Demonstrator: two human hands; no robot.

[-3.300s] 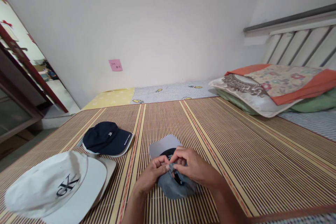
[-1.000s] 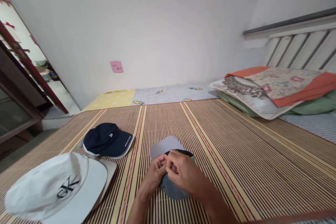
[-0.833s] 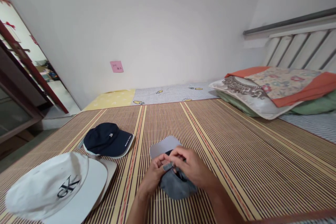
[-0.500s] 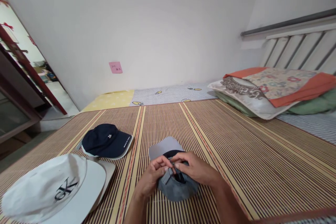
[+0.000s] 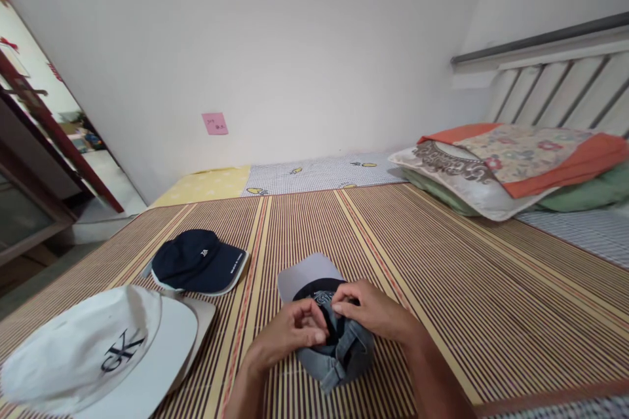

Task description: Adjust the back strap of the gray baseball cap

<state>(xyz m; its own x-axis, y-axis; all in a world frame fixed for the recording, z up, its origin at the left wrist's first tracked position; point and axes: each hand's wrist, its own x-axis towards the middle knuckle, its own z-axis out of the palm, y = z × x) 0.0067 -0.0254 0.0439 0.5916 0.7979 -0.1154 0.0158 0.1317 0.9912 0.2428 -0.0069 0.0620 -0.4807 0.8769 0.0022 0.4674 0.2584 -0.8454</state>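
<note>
A faded grey-blue baseball cap [image 5: 314, 363] lies crown down on the striped mat, its pale grey brim [image 5: 309, 273] pointing away from me. Its dark inside shows between my hands, and the back strap [image 5: 337, 366] hangs loose on the near side. My left hand [image 5: 295, 330] is at the cap's left edge, fingers curled towards the thumb. On the opposite edge, my right hand [image 5: 368, 311] has thumb and forefinger closed at the rim. The fingertips partly hide what they grip. A navy cap [image 5: 196, 262] and a white cap [image 5: 83, 353] lie to the left.
A beige brim [image 5: 199, 327] sticks out from under the white cap. Stacked pillows [image 5: 511, 163] lie at the far right by the white headboard [image 5: 555, 88]. A pink note [image 5: 215, 123] is on the wall behind the bamboo mat [image 5: 442, 275]. A doorway stands at far left.
My hands have moved slightly apart from their close pinch at the back strap. The strap has dropped towards me, and more of the cap's inside shows. The other caps have stayed put.
</note>
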